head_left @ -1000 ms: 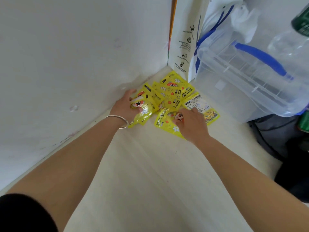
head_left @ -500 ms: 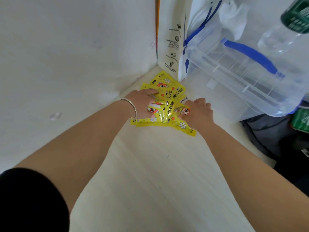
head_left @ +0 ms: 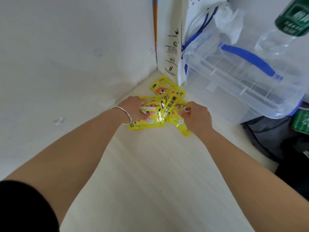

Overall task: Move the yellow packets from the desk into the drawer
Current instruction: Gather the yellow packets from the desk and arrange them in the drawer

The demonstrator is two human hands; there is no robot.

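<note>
The packets (head_left: 164, 108) lie in a loose, overlapping heap on the desk (head_left: 150, 173), in its far corner where the left wall (head_left: 66, 64) meets the back. Both hands work the heap from opposite sides.

The left hand (head_left: 133, 108) sits on the heap's left side. Its fingers are curled over the top packets and its thumb is tucked against the near edge, so it grasps them. A thin bracelet (head_left: 124, 114) rings this wrist, and a black sleeve (head_left: 20, 206) shows at the near left.

The right hand (head_left: 196, 117) sits on the heap's right side, fingers curled in and pinching the packets' right edges. One corner of a packet sticks out toward the near side, just under this hand.

The heap is bunched up between the two hands, and some packets are bent and glossy. A far packet (head_left: 164, 88) lies flat on the desk just beyond the heap. No hand touches it, and its near edge seems to overlap the heap.

Just beyond that packet a white paper bag (head_left: 172, 52) with black print stands upright in the corner. To its right, touching or nearly touching it, a clear box (head_left: 234, 91) with a blue handle (head_left: 247, 59) rests on the desk. A bottle (head_left: 294, 17) with a green label shows at the far right. Dark cloth (head_left: 270, 136) lies off the desk's right edge.
</note>
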